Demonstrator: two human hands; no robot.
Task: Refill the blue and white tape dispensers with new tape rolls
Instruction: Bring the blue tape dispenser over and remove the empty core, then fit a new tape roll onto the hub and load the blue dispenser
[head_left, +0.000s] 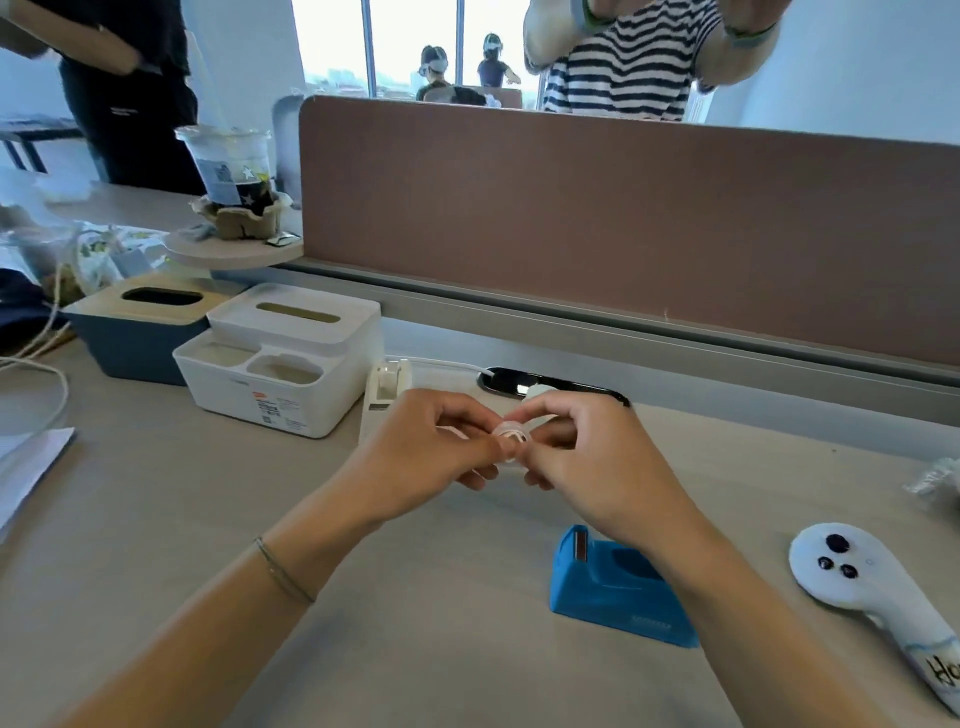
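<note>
A small clear tape roll (511, 439) is held above the desk between both hands. My left hand (434, 452) pinches its left side with fingertips. My right hand (582, 457) grips its right side, thumb over the rim. The blue tape dispenser (615, 582) stands on the desk below my right wrist, its roll slot empty. The white tape dispenser (382, 397) stands behind my left hand, partly hidden by it.
A white organiser box (280, 369) and a blue box with a wooden lid (135, 327) sit at the left. A white controller (872, 582) lies at the right. A brown divider panel (623, 218) closes the desk's far side. Papers (26, 467) lie at the left edge.
</note>
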